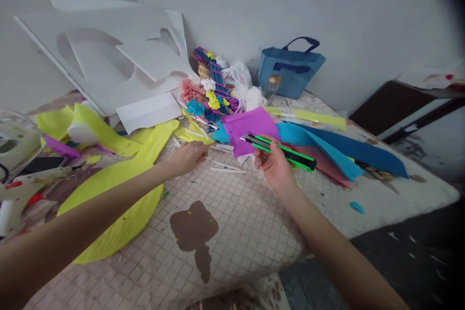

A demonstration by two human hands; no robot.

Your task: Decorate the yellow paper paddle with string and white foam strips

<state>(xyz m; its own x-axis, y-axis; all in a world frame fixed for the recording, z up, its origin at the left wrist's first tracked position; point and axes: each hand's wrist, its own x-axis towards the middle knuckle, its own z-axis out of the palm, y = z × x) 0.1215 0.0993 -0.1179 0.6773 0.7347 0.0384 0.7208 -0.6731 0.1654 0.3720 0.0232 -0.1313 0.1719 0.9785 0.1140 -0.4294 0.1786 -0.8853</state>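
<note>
My right hand (275,164) is closed around a green and black box cutter (290,154), its blade end pointing left over a purple paper sheet (250,126). To the left, my left hand (189,156) hovers or rests just above the table with its fingers curled together; whatever may be in them is hidden. Short white strips (227,169) lie on the tablecloth between the two hands. Beneath my left forearm spreads a large yellow paper-covered shape (119,208) with a narrow neck. Turquoise paper (319,143) lies just beyond the box cutter.
White cut-out boards (101,48) lean against the wall. Paper flowers (207,99), a blue bag (290,70) and a glass jar (272,87) stand at the back. A glue gun (22,189) and a phone (41,165) lie left. The tablecloth (250,232) has a brown torn patch.
</note>
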